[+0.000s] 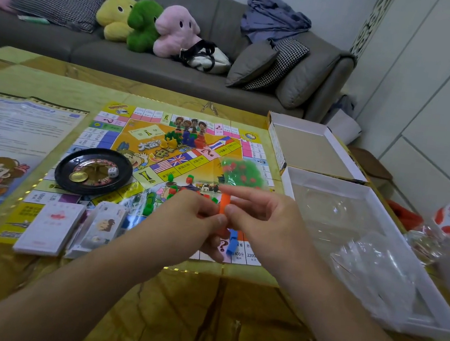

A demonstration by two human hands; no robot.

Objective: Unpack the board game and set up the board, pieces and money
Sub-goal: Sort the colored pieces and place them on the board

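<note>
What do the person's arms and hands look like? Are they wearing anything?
Both arms are bare right up to the bottom edge of the picture: no sleeves show. The left hand and right hand wear no gloves, and no rings, watch or bracelet can be seen. The fingers are bare too, with short nails.

Single head cam, wide-angle, looks forward and down. Both hands (222, 216) near frame centre, close; game board (161, 160) just beyond them, sofa (173, 75) far behind.
</note>
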